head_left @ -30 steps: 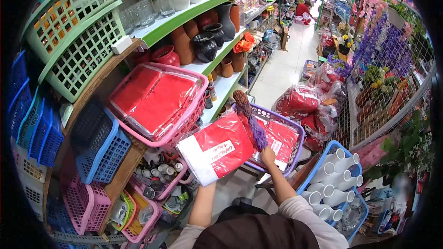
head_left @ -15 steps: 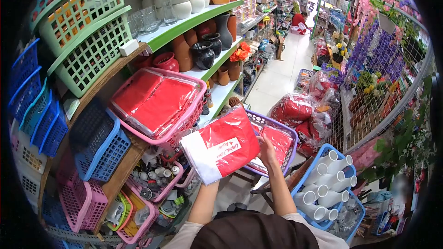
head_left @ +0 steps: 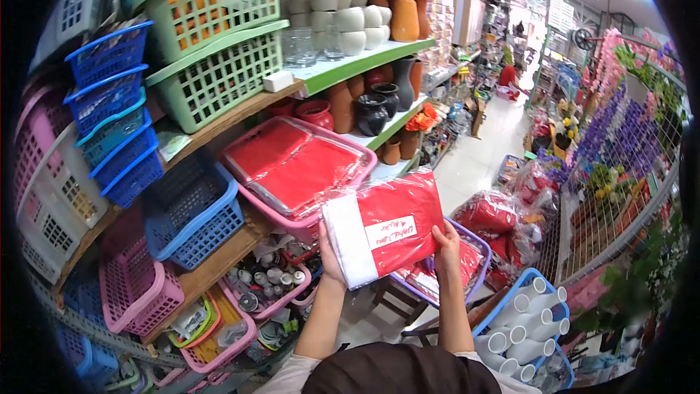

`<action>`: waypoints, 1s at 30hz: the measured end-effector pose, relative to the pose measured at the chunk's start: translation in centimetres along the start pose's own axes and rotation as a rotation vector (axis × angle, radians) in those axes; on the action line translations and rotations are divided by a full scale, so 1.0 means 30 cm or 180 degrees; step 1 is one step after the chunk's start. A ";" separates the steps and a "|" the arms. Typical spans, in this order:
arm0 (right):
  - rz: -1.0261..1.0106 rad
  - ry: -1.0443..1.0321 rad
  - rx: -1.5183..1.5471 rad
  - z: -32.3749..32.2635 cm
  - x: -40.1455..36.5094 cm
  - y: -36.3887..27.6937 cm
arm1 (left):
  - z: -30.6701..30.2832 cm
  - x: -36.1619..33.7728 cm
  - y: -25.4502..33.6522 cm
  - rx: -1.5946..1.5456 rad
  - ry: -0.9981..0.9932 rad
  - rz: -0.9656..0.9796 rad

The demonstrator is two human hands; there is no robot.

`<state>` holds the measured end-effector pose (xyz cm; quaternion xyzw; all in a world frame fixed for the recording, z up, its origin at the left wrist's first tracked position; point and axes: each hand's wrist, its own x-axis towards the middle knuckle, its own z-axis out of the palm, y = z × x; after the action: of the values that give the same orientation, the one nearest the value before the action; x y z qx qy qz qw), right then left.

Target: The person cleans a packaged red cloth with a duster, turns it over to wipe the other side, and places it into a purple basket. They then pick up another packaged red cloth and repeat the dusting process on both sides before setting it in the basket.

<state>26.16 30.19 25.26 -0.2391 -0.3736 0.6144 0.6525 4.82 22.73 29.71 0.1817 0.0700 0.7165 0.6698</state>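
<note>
A flat pack of folded red and white cloth [head_left: 401, 226], sealed in clear plastic with a handwritten white label, is held up in front of me. My left hand [head_left: 332, 257] grips its white end from the left side, the fingers partly hidden behind it. At the lower right edge, my right hand [head_left: 448, 248] pinches the pack with the thumb on the front. Behind and below my right hand is a purple basket [head_left: 487, 257] with similar red packs. To the upper left, a pink basket [head_left: 295, 226] is filled with more red packs.
Left shelves hold green baskets [head_left: 211, 87], an upright stack of blue baskets [head_left: 117, 113], white bowls [head_left: 351, 20] and black vases [head_left: 370, 115]. At lower right, a blue basket [head_left: 481, 325] carries white vases. Bagged red goods [head_left: 487, 211] sit by a wire rack [head_left: 627, 190] along the aisle [head_left: 496, 131].
The view has turned left, so the scene sits further right. My left hand now shows at the pack's left edge, and my right thumb lies on its front.
</note>
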 end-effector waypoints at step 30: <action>-0.2212 -0.1259 -0.4463 0.641 0.626 0.328 | -0.046 0.022 0.462 0.6930 0.1346 0.2602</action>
<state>4.34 47.06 32.97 -0.3498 -0.8337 0.0300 0.4262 -8.63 22.30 33.32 0.5436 0.6900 0.4565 -0.1417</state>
